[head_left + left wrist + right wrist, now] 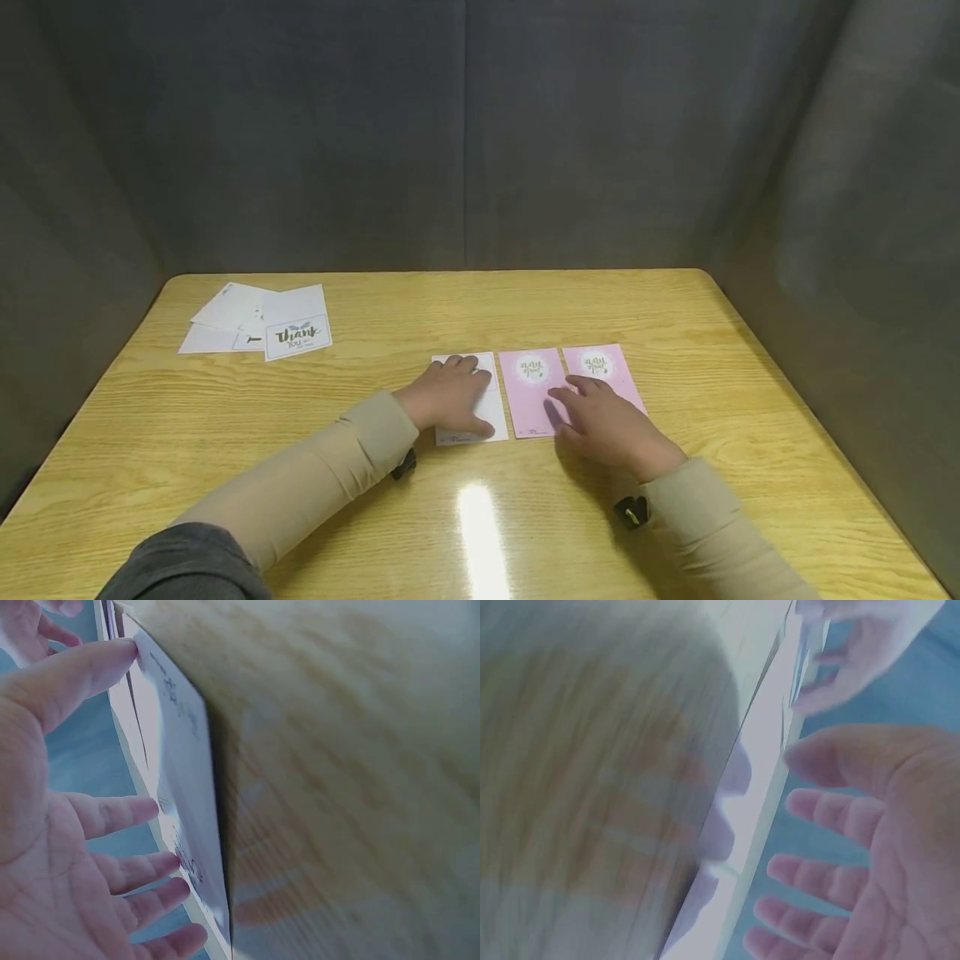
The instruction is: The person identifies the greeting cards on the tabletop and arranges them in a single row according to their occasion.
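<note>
My left hand [452,395] is spread over a white card [491,410], its thumb and fingertips at the card's surface. In the left wrist view the fingers [112,817] are apart and fairly straight along this card [184,765], which has dark print at both ends. To its right lies a pink card [531,402] with a pale round patch of lettering. Another pink card [624,377] lies beside that one, partly hidden by my right hand [611,423]. That hand is over the two pink cards with relaxed, parted fingers [817,874] and nothing in its grasp.
Several overlapping white cards [225,321] lie at the back left of the wooden table [405,550]; the top one [296,304] reads "Thank you". Grey curtains [465,142] stand behind the table and along both sides. A bright reflection crosses the front of the tabletop.
</note>
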Tool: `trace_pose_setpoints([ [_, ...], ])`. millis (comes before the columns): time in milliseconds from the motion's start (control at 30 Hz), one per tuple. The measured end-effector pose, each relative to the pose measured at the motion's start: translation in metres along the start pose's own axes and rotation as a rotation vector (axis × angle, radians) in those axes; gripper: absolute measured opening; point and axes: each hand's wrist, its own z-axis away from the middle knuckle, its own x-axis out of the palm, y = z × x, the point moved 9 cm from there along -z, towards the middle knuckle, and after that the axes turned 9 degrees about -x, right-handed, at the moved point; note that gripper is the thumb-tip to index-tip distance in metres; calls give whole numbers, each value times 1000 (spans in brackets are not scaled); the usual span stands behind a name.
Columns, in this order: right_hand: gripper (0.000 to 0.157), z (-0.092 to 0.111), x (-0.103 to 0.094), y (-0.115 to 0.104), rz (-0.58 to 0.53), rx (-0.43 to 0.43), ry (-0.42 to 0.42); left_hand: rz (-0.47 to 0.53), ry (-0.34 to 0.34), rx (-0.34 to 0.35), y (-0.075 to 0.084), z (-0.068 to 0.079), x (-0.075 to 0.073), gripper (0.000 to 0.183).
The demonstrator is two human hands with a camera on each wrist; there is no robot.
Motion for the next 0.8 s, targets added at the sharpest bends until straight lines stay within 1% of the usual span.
trace_pose_setpoints([
  [167,41,-18,10,-32,-77,-125,6,19,18,-11,-10,8,-1,70],
  [333,42,-29,21,-52,-94,-198,10,45,30,-16,-21,17,-3,70],
  [400,43,-32,26,-56,-108,-198,-20,68,38,-36,-28,19,-4,69],
  [467,44,-32,31,-55,-127,-171,-64,91,51,-57,-34,19,-4,69],
  [567,45,-27,33,-50,-131,-106,-108,137,100,-90,-44,17,-10,67],
  [633,44,-24,32,-46,-118,-83,-113,168,138,-117,-53,18,-16,66],
  [700,43,-24,31,-47,-112,-93,-104,197,175,-160,-67,22,-22,66],
  [800,43,-27,33,-53,-130,-131,-104,234,213,-235,-97,36,-28,67],
])
